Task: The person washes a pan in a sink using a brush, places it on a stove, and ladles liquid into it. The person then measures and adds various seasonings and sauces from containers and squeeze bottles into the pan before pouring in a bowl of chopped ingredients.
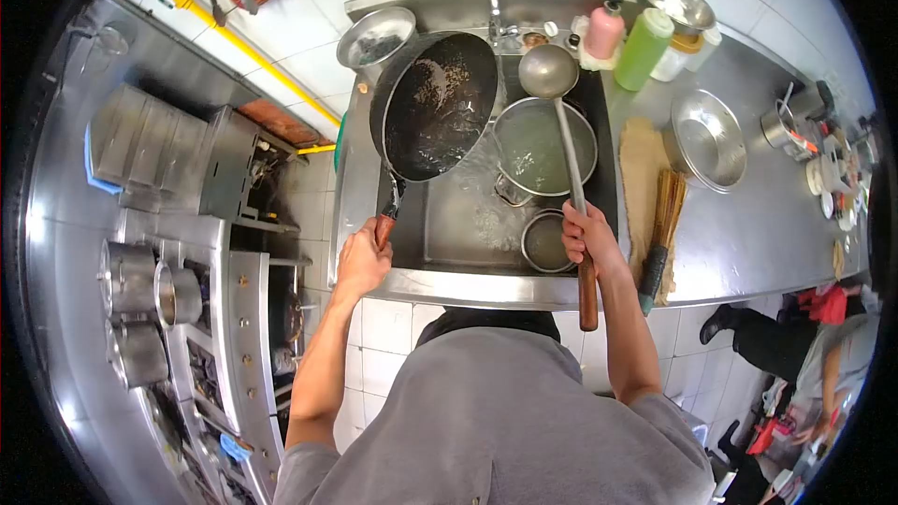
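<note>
Left fingers [377,258] wrapped round wok handle [384,228], right fingers [574,236] round ladle [567,145] crossing sink's front edge [468,287]

Both arms [318,365] reach out. From the body [496,402], the left hand [365,263] is at 11 o'clock and the right hand [591,236] at 1 o'clock. Both hands curl tight.

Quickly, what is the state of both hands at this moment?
Left hand: closed, holding the black wok by its handle.
Right hand: closed, holding the long ladle by its handle.
</note>
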Available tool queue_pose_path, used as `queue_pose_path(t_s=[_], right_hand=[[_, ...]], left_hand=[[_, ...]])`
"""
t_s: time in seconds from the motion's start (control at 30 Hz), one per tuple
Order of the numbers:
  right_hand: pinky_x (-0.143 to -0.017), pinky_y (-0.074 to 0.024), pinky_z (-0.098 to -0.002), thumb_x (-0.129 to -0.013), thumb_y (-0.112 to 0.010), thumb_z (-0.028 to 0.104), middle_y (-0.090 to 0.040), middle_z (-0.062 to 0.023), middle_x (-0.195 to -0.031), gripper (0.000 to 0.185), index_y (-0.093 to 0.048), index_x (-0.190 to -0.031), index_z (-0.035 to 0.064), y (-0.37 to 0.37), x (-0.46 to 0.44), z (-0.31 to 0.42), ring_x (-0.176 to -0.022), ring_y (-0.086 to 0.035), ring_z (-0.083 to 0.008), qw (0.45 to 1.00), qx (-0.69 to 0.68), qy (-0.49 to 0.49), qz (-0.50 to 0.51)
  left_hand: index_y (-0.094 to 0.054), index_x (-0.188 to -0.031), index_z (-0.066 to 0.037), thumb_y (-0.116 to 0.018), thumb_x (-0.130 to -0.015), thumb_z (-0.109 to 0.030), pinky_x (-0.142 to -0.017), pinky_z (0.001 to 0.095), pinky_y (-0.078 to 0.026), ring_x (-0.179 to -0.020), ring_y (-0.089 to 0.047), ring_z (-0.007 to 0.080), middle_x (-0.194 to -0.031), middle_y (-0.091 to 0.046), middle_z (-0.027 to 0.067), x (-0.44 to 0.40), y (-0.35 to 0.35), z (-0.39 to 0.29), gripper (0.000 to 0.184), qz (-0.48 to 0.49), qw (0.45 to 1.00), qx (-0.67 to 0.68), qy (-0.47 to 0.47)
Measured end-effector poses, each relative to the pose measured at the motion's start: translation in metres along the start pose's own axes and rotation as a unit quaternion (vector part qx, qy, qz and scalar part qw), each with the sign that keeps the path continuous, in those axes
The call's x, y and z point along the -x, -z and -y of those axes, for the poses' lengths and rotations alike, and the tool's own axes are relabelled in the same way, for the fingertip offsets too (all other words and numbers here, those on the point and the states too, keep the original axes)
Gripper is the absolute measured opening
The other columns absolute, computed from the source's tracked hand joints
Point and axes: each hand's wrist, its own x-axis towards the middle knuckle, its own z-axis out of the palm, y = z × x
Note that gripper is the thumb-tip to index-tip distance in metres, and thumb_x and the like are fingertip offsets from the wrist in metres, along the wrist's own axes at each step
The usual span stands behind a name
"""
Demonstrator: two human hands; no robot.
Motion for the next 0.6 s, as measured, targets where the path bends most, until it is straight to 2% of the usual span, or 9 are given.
queue_pose_path(t_s=[0.07, 0.17, 0.3, 0.4, 0.47, 0.5, 0.53, 0.57, 0.6], right_hand=[[-0.034, -0.0275, -0.0205, -0.099, -0.059, 0.025, -0.035, 0.0061, -0.062, 0.021, -0.042, -0.092, 0.0159, -0.005, -0.007, 0.005, -0.043, -0.034, -0.0037, 0.999, 0.000, -0.033, 0.028], [-0.034, -0.0276, -0.0210, -0.099, -0.058, 0.026, -0.035, 0.0057, -0.062, 0.020, -0.043, -0.091, 0.0147, -0.009, -0.018, 0.011, -0.044, -0.034, -0.0034, 0.997, 0.014, -0.041, 0.066], [-0.034, -0.0288, -0.0225, -0.099, -0.058, 0.025, -0.037, 0.0046, -0.062, 0.019, -0.045, -0.092, 0.0131, -0.016, -0.023, 0.019, -0.044, -0.035, -0.0044, 0.995, 0.044, -0.039, 0.080], [-0.034, -0.0292, -0.0234, -0.099, -0.057, 0.024, -0.038, 0.0043, -0.063, 0.016, -0.048, -0.095, 0.0116, -0.016, -0.027, 0.020, -0.044, -0.035, -0.0045, 0.993, 0.101, -0.021, 0.054], [-0.041, -0.0409, -0.0346, -0.098, -0.057, 0.021, -0.050, -0.0058, -0.063, 0.017, -0.049, -0.100, 0.0064, -0.005, -0.037, 0.013, -0.045, -0.049, -0.0206, 0.971, 0.233, 0.031, 0.036], [-0.041, -0.0409, -0.0346, -0.098, -0.057, 0.021, -0.050, -0.0058, -0.063, 0.017, -0.049, -0.100, 0.0064, -0.002, -0.040, 0.008, -0.045, -0.049, -0.0206, 0.971, 0.235, 0.032, 0.038], [-0.048, -0.0448, -0.0407, -0.096, -0.057, 0.020, -0.055, -0.0135, -0.067, 0.019, -0.048, -0.102, 0.0047, 0.000, -0.041, 0.002, -0.052, -0.055, -0.0317, 0.900, 0.395, 0.182, -0.013], [-0.054, -0.0487, -0.0467, -0.095, -0.058, 0.019, -0.061, -0.0212, -0.070, 0.022, -0.046, -0.103, 0.0031, 0.004, -0.040, -0.002, -0.060, -0.062, -0.0429, 0.780, 0.533, 0.322, -0.063], [-0.054, -0.0487, -0.0467, -0.095, -0.058, 0.019, -0.061, -0.0212, -0.070, 0.022, -0.046, -0.103, 0.0031, 0.003, -0.037, -0.003, -0.060, -0.062, -0.0429, 0.779, 0.534, 0.323, -0.063]], left_hand=[[-0.056, -0.100, -0.002, -0.061, -0.078, -0.008, -0.071, 0.0529, -0.049, -0.079, -0.062, 0.0482, -0.077, -0.065, 0.0254, 0.006, 0.001, 0.004, 0.023, -0.027, 0.999, -0.022, -0.003], [-0.057, -0.104, -0.004, -0.061, -0.078, -0.007, -0.072, 0.0542, -0.049, -0.080, -0.064, 0.0464, -0.078, -0.066, 0.0250, 0.012, 0.004, 0.012, 0.027, -0.018, 0.996, -0.058, 0.058], [-0.057, -0.109, -0.007, -0.065, -0.077, -0.008, -0.072, 0.0535, -0.052, -0.077, -0.065, 0.0450, -0.078, -0.067, 0.0240, 0.017, 0.007, 0.017, 0.033, -0.065, 0.991, -0.101, 0.065], [-0.057, -0.111, -0.008, -0.066, -0.077, -0.009, -0.071, 0.0532, -0.052, -0.076, -0.066, 0.0442, -0.079, -0.068, 0.0236, 0.019, 0.009, 0.022, 0.036, -0.086, 0.985, -0.126, 0.077], [-0.057, -0.110, -0.008, -0.066, -0.077, -0.009, -0.070, 0.0534, -0.052, -0.076, -0.066, 0.0437, -0.078, -0.068, 0.0227, 0.020, 0.009, 0.028, 0.035, -0.096, 0.984, -0.129, 0.079], [-0.057, -0.110, -0.008, -0.066, -0.077, -0.009, -0.070, 0.0534, -0.052, -0.076, -0.066, 0.0437, -0.078, -0.068, 0.0227, 0.020, 0.008, 0.031, 0.035, -0.098, 0.984, -0.128, 0.081], [-0.056, -0.109, -0.008, -0.066, -0.077, -0.010, -0.069, 0.0534, -0.052, -0.075, -0.066, 0.0436, -0.077, -0.068, 0.0222, 0.020, 0.008, 0.033, 0.033, -0.105, 0.982, -0.140, 0.077], [-0.056, -0.107, -0.009, -0.067, -0.078, -0.010, -0.069, 0.0535, -0.052, -0.075, -0.066, 0.0435, -0.077, -0.068, 0.0216, 0.020, 0.007, 0.034, 0.031, -0.112, 0.979, -0.152, 0.072], [-0.056, -0.107, -0.009, -0.067, -0.078, -0.010, -0.069, 0.0535, -0.052, -0.075, -0.066, 0.0435, -0.077, -0.068, 0.0216, 0.020, 0.007, 0.033, 0.031, -0.112, 0.979, -0.151, 0.072]])
